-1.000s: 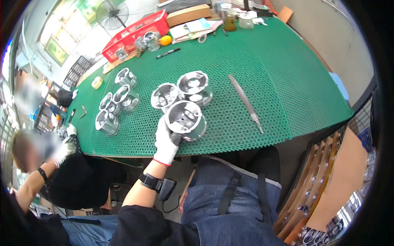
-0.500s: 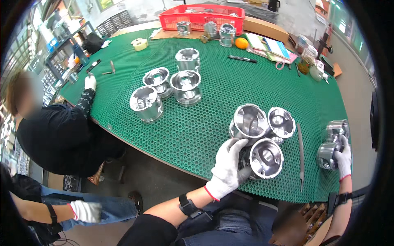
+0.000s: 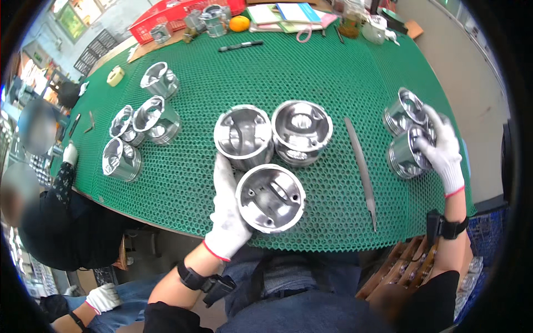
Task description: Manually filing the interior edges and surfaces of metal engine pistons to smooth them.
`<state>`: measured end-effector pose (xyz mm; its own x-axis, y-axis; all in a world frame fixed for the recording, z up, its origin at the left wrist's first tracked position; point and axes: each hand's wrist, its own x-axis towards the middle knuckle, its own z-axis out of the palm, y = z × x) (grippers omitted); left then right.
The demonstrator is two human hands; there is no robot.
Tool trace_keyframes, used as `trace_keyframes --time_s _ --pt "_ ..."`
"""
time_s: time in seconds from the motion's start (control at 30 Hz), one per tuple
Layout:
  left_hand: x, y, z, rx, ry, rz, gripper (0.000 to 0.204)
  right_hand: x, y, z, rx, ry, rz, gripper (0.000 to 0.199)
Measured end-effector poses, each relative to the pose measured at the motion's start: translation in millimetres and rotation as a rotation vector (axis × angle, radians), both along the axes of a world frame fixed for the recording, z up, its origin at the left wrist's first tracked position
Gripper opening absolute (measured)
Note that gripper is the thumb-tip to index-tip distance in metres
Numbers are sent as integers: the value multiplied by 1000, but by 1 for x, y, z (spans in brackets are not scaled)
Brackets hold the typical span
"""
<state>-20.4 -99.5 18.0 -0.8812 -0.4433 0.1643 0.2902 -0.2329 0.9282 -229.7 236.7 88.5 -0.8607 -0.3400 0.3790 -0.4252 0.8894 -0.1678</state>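
Note:
Three shiny metal pistons stand grouped before me, their hollow ends facing up. My left hand (image 3: 226, 208), in a white glove, curls around the side of the near piston (image 3: 270, 198). Its fingers reach up beside the left piston (image 3: 243, 136), and the right piston (image 3: 301, 130) stands just behind. At the table's right edge, my gloved right hand (image 3: 446, 152) grips the rim of another piston (image 3: 408, 155), thumb over the lip. A further piston (image 3: 404, 112) stands directly behind that one. The right hand hides part of this group.
A flat metal file (image 3: 362, 172) lies between the groups on the green perforated mat (image 3: 311, 238). Several more pistons (image 3: 158, 122) stand at left. A pen (image 3: 240, 46), an orange (image 3: 239, 23), notebooks (image 3: 294, 15) and a red crate (image 3: 161, 19) lie farther back. A co-worker (image 3: 66, 222) sits at left.
My view has swung right and nearer, so the table's contents appear farther left. My left hand stays at the near piston, and my right hand stays at the right-edge pistons.

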Motion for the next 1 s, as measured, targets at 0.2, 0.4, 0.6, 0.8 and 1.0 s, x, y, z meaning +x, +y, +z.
trace_keyframes --time_s 0.2,0.4,0.6,0.8,1.0 --pt "-34 -35 -8 -466 -8 -72 62 102 -34 -4 101 133 533 54" --pt "-38 -53 -30 278 -91 -238 55 129 -53 -80 242 -146 105 51" --pt "22 -55 -27 -794 -197 31 50 176 -30 -83 157 -92 148 44" --pt "45 -49 -15 -769 -320 -207 50 175 -45 -64 147 -322 7 50" --pt "47 -45 -15 -811 -270 -215 52 164 -60 -78 177 -75 115 46"
